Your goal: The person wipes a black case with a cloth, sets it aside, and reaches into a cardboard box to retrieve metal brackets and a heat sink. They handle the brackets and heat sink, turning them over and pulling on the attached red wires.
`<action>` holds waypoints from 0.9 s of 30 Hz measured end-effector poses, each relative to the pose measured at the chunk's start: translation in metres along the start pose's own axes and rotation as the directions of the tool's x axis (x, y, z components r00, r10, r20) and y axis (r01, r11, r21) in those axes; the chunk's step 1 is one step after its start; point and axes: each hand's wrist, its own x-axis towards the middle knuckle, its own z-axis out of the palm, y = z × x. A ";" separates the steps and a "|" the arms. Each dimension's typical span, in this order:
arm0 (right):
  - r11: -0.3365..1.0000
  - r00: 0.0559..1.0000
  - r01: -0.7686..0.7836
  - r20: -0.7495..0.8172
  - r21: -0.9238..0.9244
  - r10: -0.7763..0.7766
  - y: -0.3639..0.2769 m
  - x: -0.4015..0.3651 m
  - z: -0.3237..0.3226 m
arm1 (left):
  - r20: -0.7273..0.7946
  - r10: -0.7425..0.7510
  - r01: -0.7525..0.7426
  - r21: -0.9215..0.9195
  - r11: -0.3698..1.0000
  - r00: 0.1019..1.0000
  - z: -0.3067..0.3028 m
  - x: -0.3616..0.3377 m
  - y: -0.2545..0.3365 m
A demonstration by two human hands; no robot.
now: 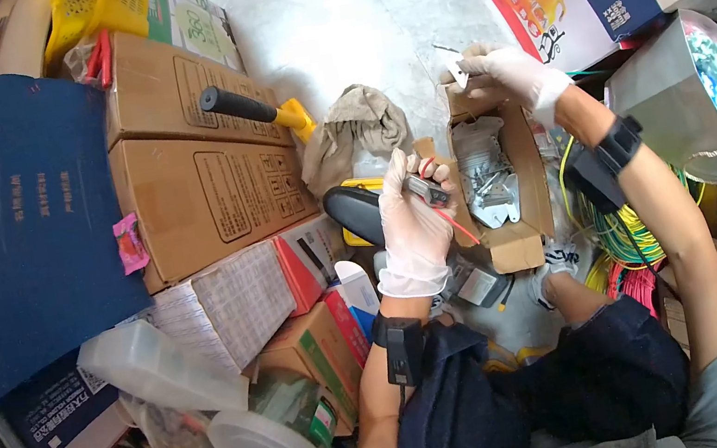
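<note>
- Your left grip [414, 229], in a pale glove, is closed around a small grey tool [427, 190]; the tool lies across the curled fingers, its outer end pointing towards the carton.
- A thin red strand [465, 229] hangs out below that grip, beside the tool; you cannot tell from here whether the two are joined.
- Your right grip [517, 72], gloved too, pinches a small white piece [459, 74] at the fingertips, on the side facing away from your wrist. A thin metal rod [446, 49] juts out just above the piece.
- The open carton [522, 142] stands on the floor [315, 6] to the right of your left grip and just below your right one, nearer to you.
- Metal parts [488, 168] lie in a jumble inside the carton, apart from both grips.
- A black padded object [353, 214] sits just left of your left grip, and a crumpled grey-brown cloth [352, 136] lies beyond it, towards the stacked brown boxes [176, 197].
</note>
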 end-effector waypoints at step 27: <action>0.921 0.918 0.380 -0.156 0.086 -0.364 0.030 -0.125 0.032 | -0.024 0.104 -0.090 0.326 0.941 0.994 0.046 -0.022 -0.046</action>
